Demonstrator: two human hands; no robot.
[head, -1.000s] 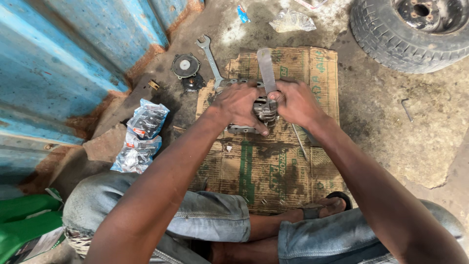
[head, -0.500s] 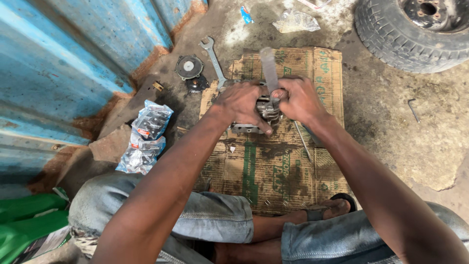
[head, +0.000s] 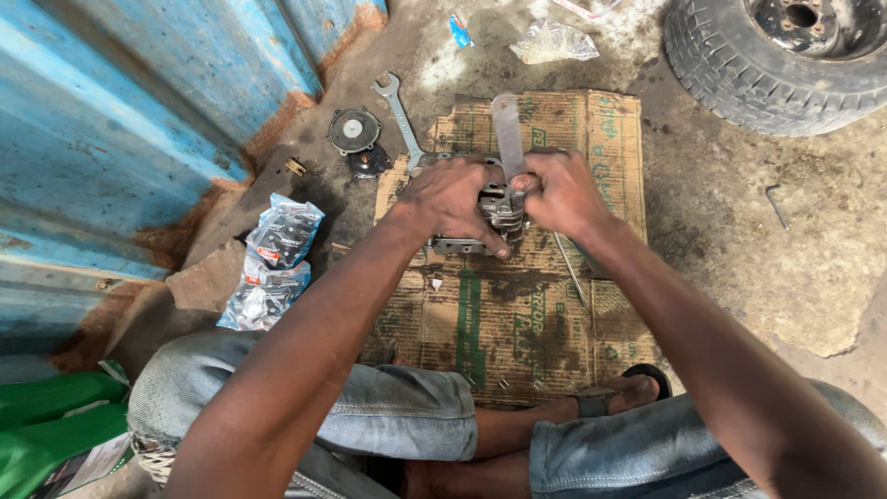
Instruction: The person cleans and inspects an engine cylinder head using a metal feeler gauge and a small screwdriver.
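A small grey metal engine part [head: 499, 211] rests on a stained sheet of cardboard [head: 517, 314] on the ground. My left hand [head: 453, 199] grips it from the left side. My right hand [head: 564, 192] is closed around the handle of a flat metal wrench [head: 507, 129] that stands up out of the part and points away from me. A thin metal rod [head: 568, 266] lies on the cardboard just below my right hand. The hands hide most of the part.
A spanner [head: 399, 109] and two round black discs [head: 355, 129] lie at the cardboard's far left corner. Clear packets of parts [head: 273, 261] sit left, beside a blue rusted metal wall [head: 120, 120]. A tyre [head: 785, 51] is far right. An L-shaped key [head: 774, 203] lies in the dirt.
Both hands stay on the metal part and wrench, with only a slight shift in grip. The view has moved a little.
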